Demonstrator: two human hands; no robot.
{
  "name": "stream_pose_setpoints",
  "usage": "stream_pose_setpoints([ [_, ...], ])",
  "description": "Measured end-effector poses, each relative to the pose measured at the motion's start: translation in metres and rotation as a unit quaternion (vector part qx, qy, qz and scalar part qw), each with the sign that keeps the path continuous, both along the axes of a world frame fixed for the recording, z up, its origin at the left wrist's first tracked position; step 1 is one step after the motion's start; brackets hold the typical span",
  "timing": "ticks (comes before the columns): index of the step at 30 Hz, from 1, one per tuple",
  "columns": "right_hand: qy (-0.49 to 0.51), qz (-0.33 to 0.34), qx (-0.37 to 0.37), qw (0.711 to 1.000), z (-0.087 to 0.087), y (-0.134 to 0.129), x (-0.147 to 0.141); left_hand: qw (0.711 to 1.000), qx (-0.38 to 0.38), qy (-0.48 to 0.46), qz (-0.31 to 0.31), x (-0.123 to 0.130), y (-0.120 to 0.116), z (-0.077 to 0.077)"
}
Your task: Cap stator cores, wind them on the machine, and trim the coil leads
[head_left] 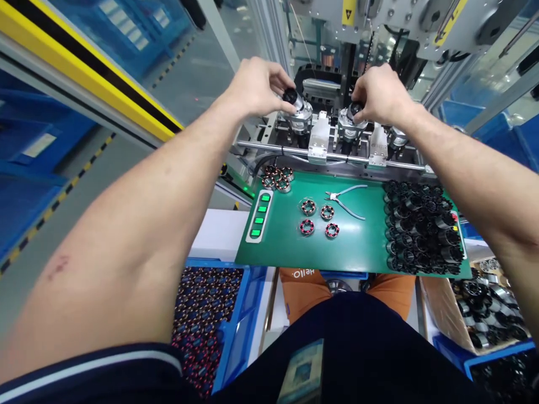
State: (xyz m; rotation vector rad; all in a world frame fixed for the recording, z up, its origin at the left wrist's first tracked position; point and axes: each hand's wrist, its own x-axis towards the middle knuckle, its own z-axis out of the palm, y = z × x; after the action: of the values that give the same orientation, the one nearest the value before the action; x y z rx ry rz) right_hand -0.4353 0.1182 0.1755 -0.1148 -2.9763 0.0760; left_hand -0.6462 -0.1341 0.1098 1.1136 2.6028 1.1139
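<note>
My left hand has its thumb and fingers around a black-topped metal cylinder, tilted over the left spindle fixture of the machine. On the middle fixture, my right hand grips a small black round part, partly hidden by the fingers. Closer to me, a green work surface carries wire cutters with pale blue handles, lying spread. Beside them are several loose copper-wound stator rings. More wound rings are piled at the back left corner.
Rows of black ring cores cover the right side of the green surface. A strip of green buttons lies at its left. Below left, a blue bin holds many wound rings; a box of black parts is below right. A metal rail crosses before the fixtures.
</note>
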Motion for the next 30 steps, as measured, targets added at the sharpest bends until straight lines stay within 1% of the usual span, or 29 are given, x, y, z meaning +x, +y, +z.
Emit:
stream_pose_setpoints([
  [4,-0.056,0.026,0.017,0.998,0.014,0.006,-0.015,0.997,-0.072,0.014,-0.024,0.001,0.0,0.018],
  [6,-0.088,0.02,0.035,0.995,0.021,0.002,-0.019,0.994,-0.103,0.038,-0.031,0.003,0.003,0.027],
  [9,-0.107,0.006,0.047,0.993,0.028,-0.008,-0.018,0.986,-0.143,0.069,-0.046,0.005,0.007,0.038],
  [12,-0.125,0.0,0.045,0.991,0.032,-0.013,-0.015,0.979,-0.173,0.085,-0.061,0.005,0.007,0.045],
  [15,-0.135,-0.002,0.044,0.99,0.034,-0.01,-0.016,0.974,-0.191,0.097,-0.067,0.008,0.004,0.046],
  [19,-0.129,0.021,0.062,0.99,0.027,-0.001,-0.021,0.97,-0.193,0.128,-0.078,0.02,-0.003,0.044],
  [22,-0.108,0.059,0.08,0.989,0.014,0.017,-0.029,0.971,-0.182,0.129,-0.091,0.028,-0.006,0.041],
  [25,-0.068,0.137,0.073,0.986,-0.003,0.043,-0.044,0.974,-0.18,0.103,-0.09,0.031,-0.004,0.042],
  [27,-0.055,0.18,0.059,0.98,-0.009,0.057,-0.053,0.973,-0.193,0.097,-0.084,0.03,-0.001,0.044],
  [28,-0.06,0.181,0.057,0.98,-0.01,0.061,-0.055,0.971,-0.204,0.098,-0.082,0.028,0.0,0.046],
  [30,-0.092,0.144,0.062,0.983,-0.006,0.062,-0.056,0.967,-0.218,0.1,-0.08,0.025,0.002,0.049],
])
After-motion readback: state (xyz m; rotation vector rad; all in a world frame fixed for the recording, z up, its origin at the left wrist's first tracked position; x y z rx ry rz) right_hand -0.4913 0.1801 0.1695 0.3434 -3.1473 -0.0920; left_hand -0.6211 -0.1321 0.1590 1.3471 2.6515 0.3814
